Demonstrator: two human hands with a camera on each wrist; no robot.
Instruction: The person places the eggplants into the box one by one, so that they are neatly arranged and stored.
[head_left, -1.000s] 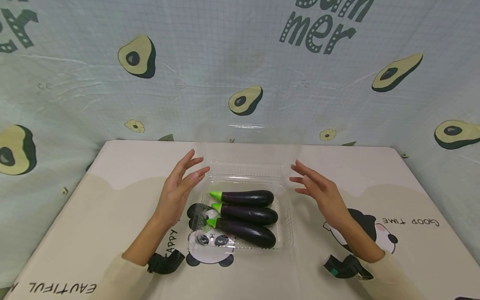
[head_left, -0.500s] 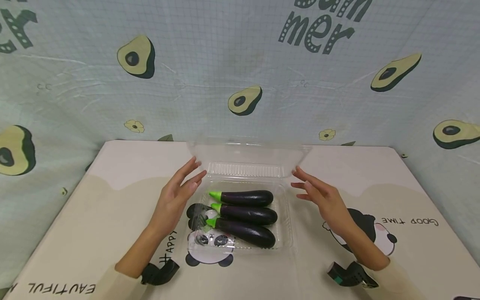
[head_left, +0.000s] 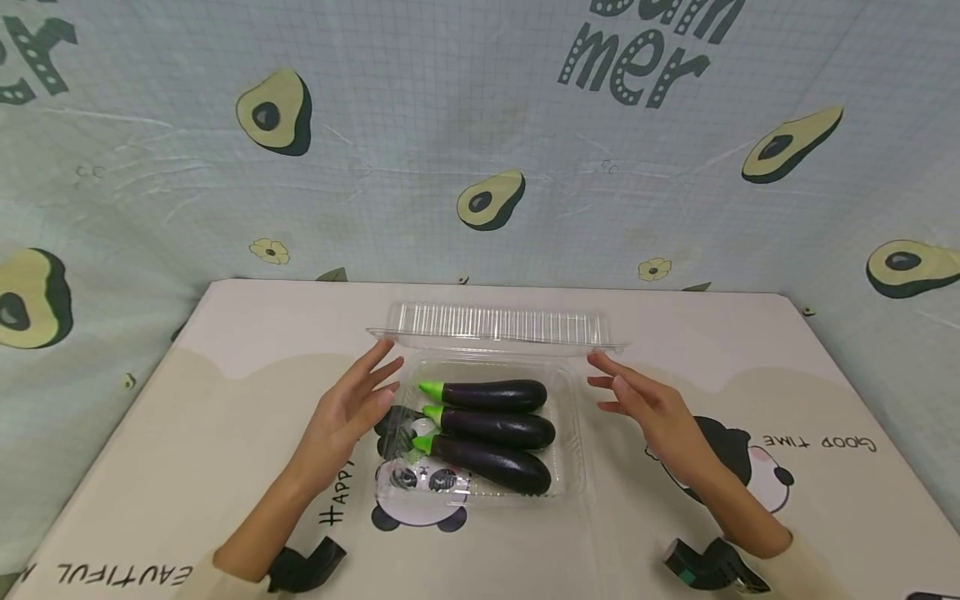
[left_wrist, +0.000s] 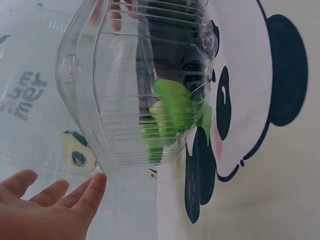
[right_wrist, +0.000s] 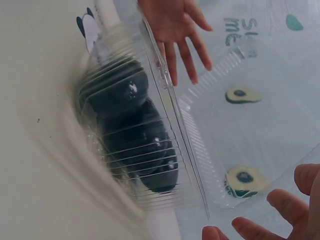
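Observation:
Three dark eggplants with bright green stem ends, the back one [head_left: 495,396], the middle one [head_left: 495,428] and the front one [head_left: 491,464], lie side by side in a clear plastic clamshell box [head_left: 572,458]. Its hinged lid [head_left: 498,323] stands raised behind the base, ribbed wall at the top. My left hand [head_left: 343,425] has its fingers extended, fingertips right at the lid's left corner. Mirrored on the other side, my right hand [head_left: 660,417] reaches its fingertips to the right corner. Green stem ends [left_wrist: 172,105] show through the box wall in the left wrist view.
The box rests on a pale tabletop [head_left: 675,333] printed with cartoon pandas and words. Behind it hangs a curtain [head_left: 405,167] with avocado prints. Black wrist cameras [head_left: 307,567] sit at both wrists, below the sleeves' cuffs.
The lid has swung forward toward me, its upper edge dropping lower in the head view. Both hands have drawn back a little with it. The eggplants and base have stayed put.

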